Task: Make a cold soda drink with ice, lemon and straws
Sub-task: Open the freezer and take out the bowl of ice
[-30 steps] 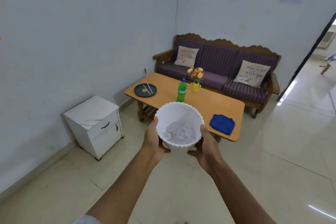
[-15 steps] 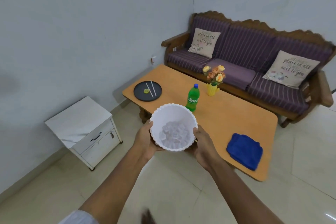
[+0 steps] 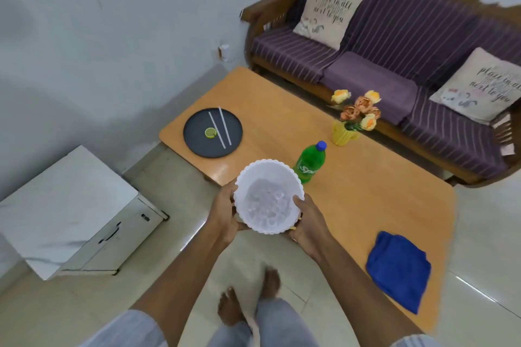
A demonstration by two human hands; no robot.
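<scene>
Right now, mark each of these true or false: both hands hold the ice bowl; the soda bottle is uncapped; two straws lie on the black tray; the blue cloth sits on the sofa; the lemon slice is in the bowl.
1. Both the left hand and right hand hold the bowl of ice. True.
2. The bottle is uncapped. False: its blue cap is on.
3. Two straws lie on the tray. True.
4. The cloth sits on the sofa. False: it lies on the table.
5. The lemon slice is in the bowl. False: it is on the tray.
</scene>
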